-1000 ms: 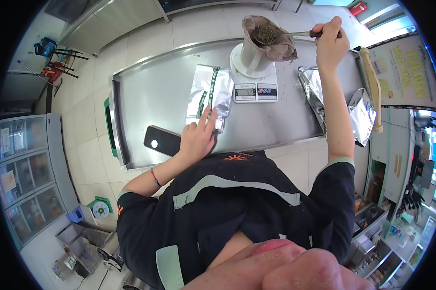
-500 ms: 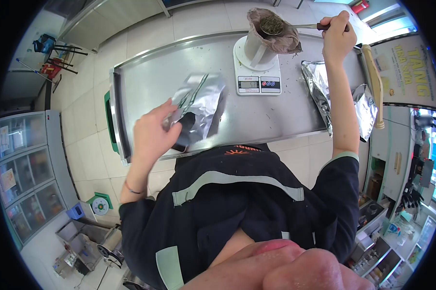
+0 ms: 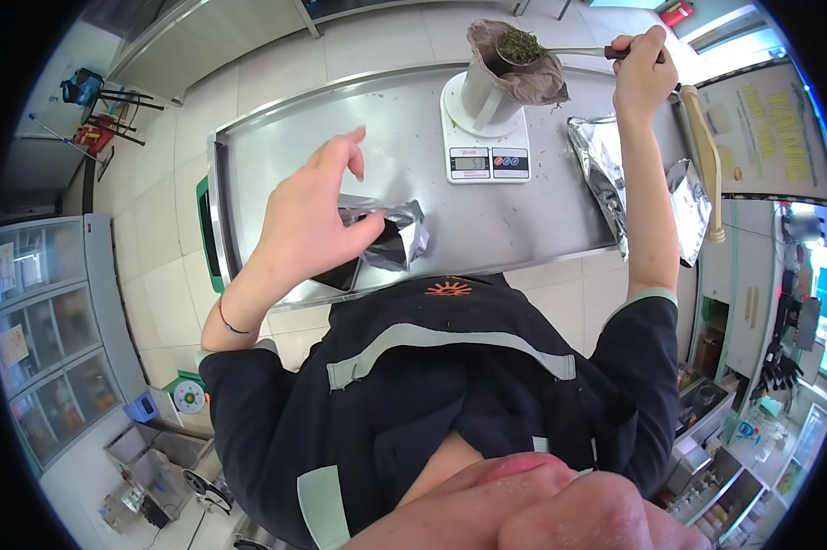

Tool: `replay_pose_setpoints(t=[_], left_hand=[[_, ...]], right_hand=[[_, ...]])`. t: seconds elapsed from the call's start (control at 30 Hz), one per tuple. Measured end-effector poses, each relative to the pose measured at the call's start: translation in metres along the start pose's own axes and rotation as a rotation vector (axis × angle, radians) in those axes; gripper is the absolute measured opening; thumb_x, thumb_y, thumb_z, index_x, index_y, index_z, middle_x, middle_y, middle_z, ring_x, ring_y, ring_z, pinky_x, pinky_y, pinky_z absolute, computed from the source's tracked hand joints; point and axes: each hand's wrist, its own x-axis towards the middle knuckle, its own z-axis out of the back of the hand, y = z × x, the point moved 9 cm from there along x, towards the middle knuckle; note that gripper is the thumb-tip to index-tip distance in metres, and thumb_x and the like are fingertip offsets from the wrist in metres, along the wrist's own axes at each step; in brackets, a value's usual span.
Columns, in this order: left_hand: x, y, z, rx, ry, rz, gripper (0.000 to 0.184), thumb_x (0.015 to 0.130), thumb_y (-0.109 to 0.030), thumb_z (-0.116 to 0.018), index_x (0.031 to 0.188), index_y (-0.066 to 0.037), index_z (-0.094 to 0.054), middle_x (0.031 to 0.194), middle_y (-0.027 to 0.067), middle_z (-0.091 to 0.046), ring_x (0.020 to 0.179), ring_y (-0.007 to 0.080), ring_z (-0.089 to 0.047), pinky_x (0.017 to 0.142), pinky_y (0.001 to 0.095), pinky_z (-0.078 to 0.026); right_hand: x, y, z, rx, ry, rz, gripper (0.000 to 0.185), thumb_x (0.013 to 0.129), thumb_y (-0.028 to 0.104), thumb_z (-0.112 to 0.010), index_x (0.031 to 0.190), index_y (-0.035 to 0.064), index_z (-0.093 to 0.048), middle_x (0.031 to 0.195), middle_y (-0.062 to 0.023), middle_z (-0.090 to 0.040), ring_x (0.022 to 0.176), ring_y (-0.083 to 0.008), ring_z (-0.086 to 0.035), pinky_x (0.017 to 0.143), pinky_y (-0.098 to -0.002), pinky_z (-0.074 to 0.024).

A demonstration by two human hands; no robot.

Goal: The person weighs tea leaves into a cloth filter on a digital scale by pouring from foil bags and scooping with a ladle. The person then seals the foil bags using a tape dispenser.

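My right hand (image 3: 643, 78) is closed round the dark handle of a ladle (image 3: 574, 52), whose bowl holds dried green leaves (image 3: 521, 47). That bowl is over the mouth of a brownish bag (image 3: 540, 82) lining a white jug (image 3: 485, 101). The jug stands on a white digital scale (image 3: 487, 167) with a lit display. My left hand (image 3: 313, 211) has its fingers spread above the left part of the table. Under and beside its thumb stands a silver foil bag (image 3: 412, 240), its opening dark inside. Whether the thumb touches the bag, I cannot tell.
More silver foil bags (image 3: 600, 170) lie at the right end of the steel table (image 3: 276, 156), beside a wooden bar (image 3: 702, 151). A black phone-like object (image 3: 342, 277) lies by the near edge. Leaf crumbs are scattered near the scale.
My left hand has let go of the foil bag and moved up and right, fingers opening. The bag, earlier tilted and lying flatter, now stands with its opening showing. The ladle has barely moved.
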Motion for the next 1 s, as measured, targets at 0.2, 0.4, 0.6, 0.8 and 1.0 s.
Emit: replay_pose_setpoints(t=[0.2,0.4,0.6,0.8,1.0], left_hand=[[-0.017,-0.02,-0.006,-0.24,0.19,-0.28,0.03,0.061,-0.009,-0.068,0.081,-0.007,-0.047,0.135,0.0134,-0.05,0.06,0.019,-0.055,0.051,0.0276,-0.041],[-0.032,-0.036,-0.004,-0.122,0.208,-0.398,0.016,0.063,0.003,-0.06,0.073,-0.01,-0.062,0.135,0.0128,-0.052,0.061,0.0127,-0.057,0.049,0.023,-0.039],[-0.01,-0.006,-0.01,-0.252,-0.069,-0.215,0.031,0.071,0.002,-0.058,0.094,-0.011,-0.074,0.126,0.011,-0.06,0.067,0.0135,-0.064,0.052,0.0227,-0.048],[0.02,-0.013,-0.011,-0.112,-0.248,-0.293,0.036,0.069,-0.011,-0.062,0.103,-0.011,-0.07,0.117,0.0112,-0.064,0.064,0.0157,-0.063,0.057,0.0266,-0.05],[0.064,0.0,-0.015,-0.166,-0.215,-0.131,0.033,0.067,-0.02,-0.063,0.096,-0.008,-0.071,0.103,0.0119,-0.069,0.059,0.0194,-0.06,0.061,0.0294,-0.05]], right_hand=[[0.005,-0.005,0.004,0.033,0.004,-0.047,0.046,0.095,0.034,-0.046,0.064,0.0012,-0.052,0.065,-0.0097,-0.061,0.048,-0.0103,-0.045,0.045,-0.0237,-0.0358],[0.007,-0.003,0.006,0.061,-0.011,-0.029,0.045,0.095,0.033,-0.046,0.064,0.0015,-0.051,0.065,-0.0098,-0.061,0.048,-0.0105,-0.045,0.044,-0.0235,-0.035],[0.009,0.0,0.006,0.01,-0.003,-0.011,0.055,0.097,0.036,-0.041,0.061,-0.0023,-0.057,0.056,-0.0079,-0.059,0.045,-0.0103,-0.045,0.043,-0.0241,-0.0358],[0.016,0.015,0.006,0.082,-0.017,0.002,0.047,0.095,0.033,-0.044,0.06,0.002,-0.05,0.062,-0.0091,-0.061,0.047,-0.0113,-0.047,0.043,-0.0244,-0.0353],[0.015,0.041,0.003,0.216,-0.021,-0.102,0.039,0.095,0.029,-0.048,0.065,0.0037,-0.047,0.069,-0.0121,-0.059,0.048,-0.0102,-0.042,0.042,-0.0223,-0.0298]])
